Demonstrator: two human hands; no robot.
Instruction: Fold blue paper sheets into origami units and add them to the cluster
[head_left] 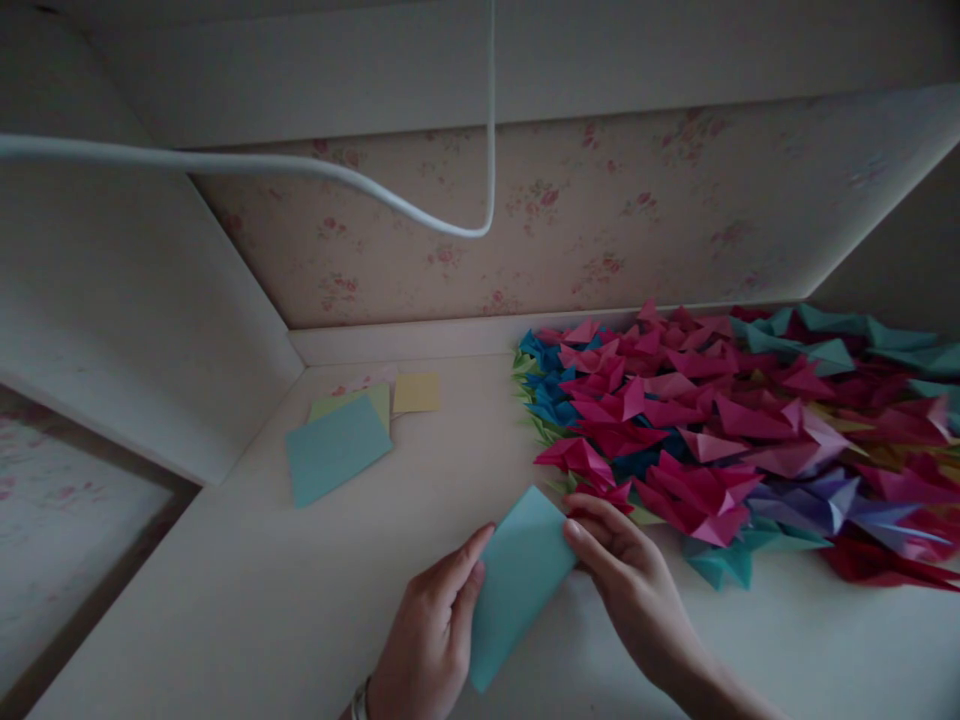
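A light turquoise sheet of origami paper [520, 585], folded into a long rectangle as far as I can see, is held at a slant above the white desk. My left hand [431, 625] pinches its left edge between thumb and fingers. At its upper right edge, my right hand [626, 560] grips it with the thumb on top and the fingers behind. Just beyond my right hand spreads a large mass of folded paper cranes [697, 490], mostly pink, with blue, green, purple, red and turquoise ones among them.
To the left on the desk [247, 590] lie a turquoise paper sheet [337, 450], a green sheet [381, 398] partly under it, and a small yellow square [416, 392]. A white cable [330, 168] hangs across the view. Flowered wallpaper [465, 260] backs the desk; a white panel [135, 260] stands left.
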